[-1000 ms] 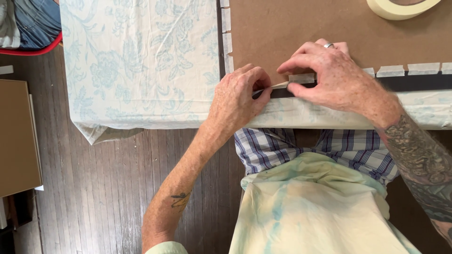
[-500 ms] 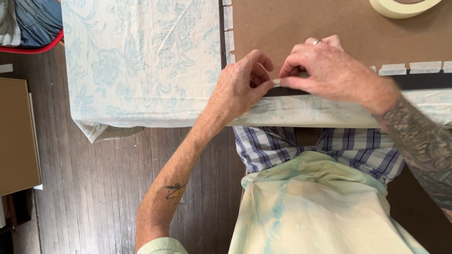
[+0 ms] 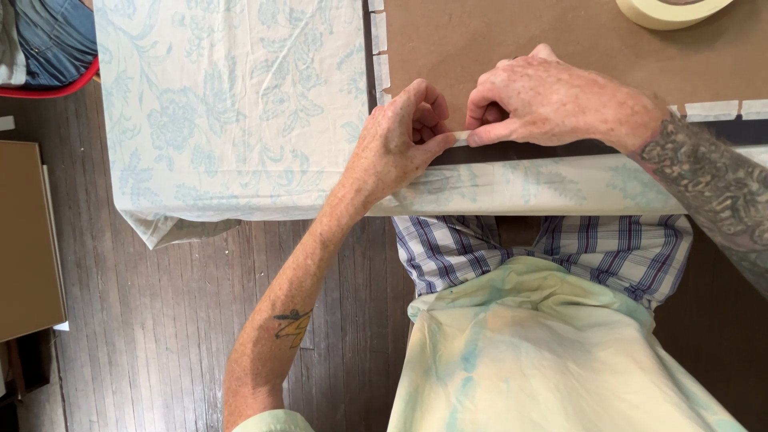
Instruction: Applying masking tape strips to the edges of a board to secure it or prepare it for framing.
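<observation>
Left hand (image 3: 398, 144) curled at the near edge of the table, thumb and forefinger pinched shut on one end of a short pale strip of tape (image 3: 460, 138). Right hand (image 3: 552, 100) just beside it, knuckles up, thumb and fingers closed on the other end of the same strip, fingertips almost meeting those of the left. Tape held low over a dark band (image 3: 528, 150) along the near border of a brown board (image 3: 512, 32), whether touching it or just above, hard to tell. More short tape pieces (image 3: 724, 110) stuck in a row along that border to the right, and others (image 3: 378, 48) up the board's left side. Tape roll (image 3: 670, 10), cream, lying on the board at the far right, well apart from both hands, partly cut off by the frame. Pale cloth (image 3: 232, 104) with a faint blue flower print covering the table, hanging over its near edge. Tattooed right forearm reaching in from the right; small tattoo on the left forearm. Below, plaid shirt (image 3: 552, 248) and stained light apron (image 3: 544, 360). Dark wood floor (image 3: 160, 320) to the left, with a flat brown box (image 3: 28, 240) at the frame's edge.
</observation>
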